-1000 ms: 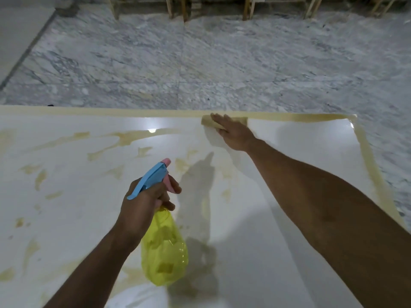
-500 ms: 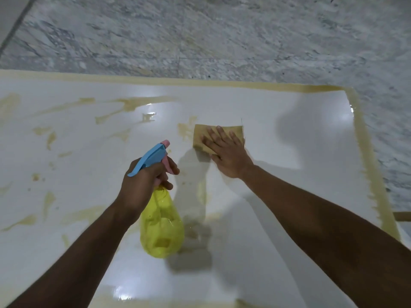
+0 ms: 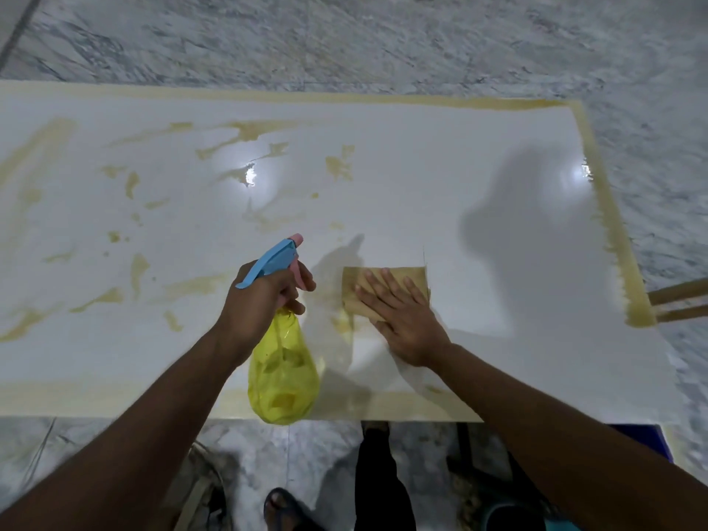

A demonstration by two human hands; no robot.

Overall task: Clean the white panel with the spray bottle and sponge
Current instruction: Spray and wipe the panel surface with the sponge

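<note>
The white panel lies flat, streaked with yellowish-brown smears on its left half and along its edges. My left hand grips the neck of a yellow spray bottle with a blue and pink trigger head, held above the panel's near edge. My right hand presses flat, fingers spread, on a tan sponge lying on the panel just right of the bottle. My hand hides the sponge's near right part.
Grey-veined marble floor surrounds the panel. Wooden sticks jut out at the right edge. Below the near edge I see my legs and a sandalled foot, a dark stand leg and a blue object at lower right.
My right hand has dragged the sponge from the panel's far edge toward the near edge. The view has tilted downward. The left hand keeps the bottle in about the same place.
</note>
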